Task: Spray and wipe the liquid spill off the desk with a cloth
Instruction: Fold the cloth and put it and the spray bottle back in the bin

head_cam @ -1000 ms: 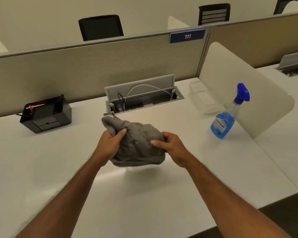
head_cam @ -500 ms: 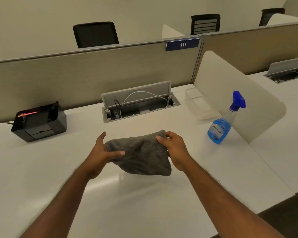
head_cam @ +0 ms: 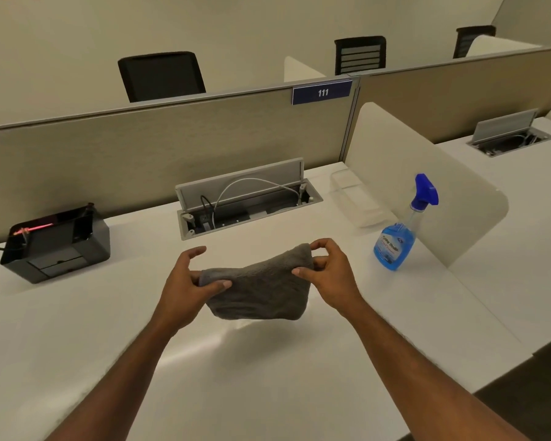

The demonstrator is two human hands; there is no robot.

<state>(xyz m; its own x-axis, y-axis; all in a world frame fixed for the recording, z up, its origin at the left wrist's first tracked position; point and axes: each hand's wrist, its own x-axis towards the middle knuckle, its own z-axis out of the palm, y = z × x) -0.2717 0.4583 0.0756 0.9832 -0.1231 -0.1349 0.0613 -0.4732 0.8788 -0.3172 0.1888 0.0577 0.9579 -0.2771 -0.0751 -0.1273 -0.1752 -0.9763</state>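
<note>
A grey cloth [head_cam: 261, 288] hangs folded a little above the white desk [head_cam: 268, 393], held at its two upper corners. My left hand [head_cam: 188, 281] pinches the left corner between thumb and fingers. My right hand [head_cam: 328, 272] pinches the right corner. A spray bottle [head_cam: 398, 237] of blue liquid with a blue trigger head stands upright on the desk to the right of my right hand, apart from it. A faint wet sheen shows on the desk below the cloth [head_cam: 223, 338].
A black desk organiser [head_cam: 54, 243] sits at the back left. An open cable tray [head_cam: 245, 202] with a white cable is sunk into the desk behind the cloth. A clear plastic tray [head_cam: 357, 198] lies by the cream side divider [head_cam: 427, 173]. The beige partition [head_cam: 159, 148] closes the back.
The cloth has gone from a bunched lump to a flatter fold stretched between both hands. My hands have moved apart and shifted to its upper corners.
</note>
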